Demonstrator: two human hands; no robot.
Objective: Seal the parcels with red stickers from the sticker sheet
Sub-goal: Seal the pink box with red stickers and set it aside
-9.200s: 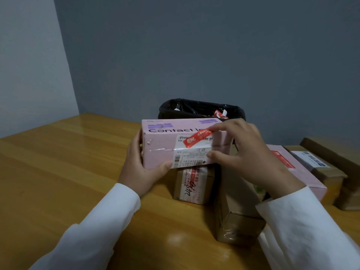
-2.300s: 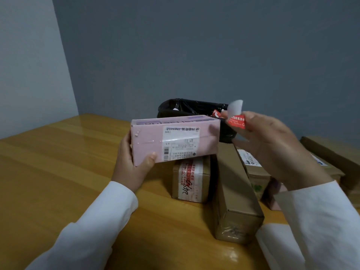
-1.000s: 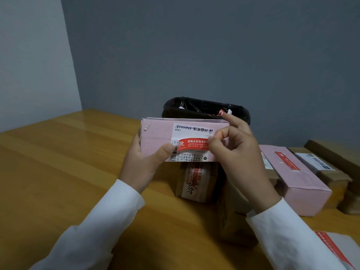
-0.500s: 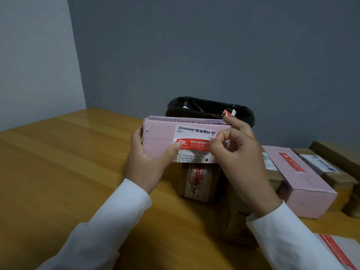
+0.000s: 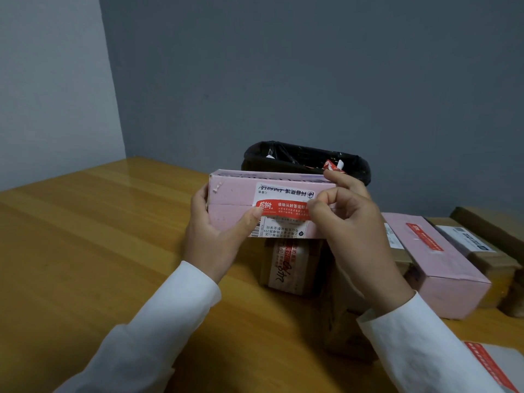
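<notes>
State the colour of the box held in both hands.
Pale pink box, with a white label and a red sticker across it; the head view shows it.

Single head-worn wide-angle view, facing forward and down, close over the wooden table (image 5: 85, 251), toward the room's corner

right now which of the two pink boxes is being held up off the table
The pink box in front of the black bin, held by the left hand while the right hand presses its red sticker. The other pink box lies on the table at the right.
</notes>
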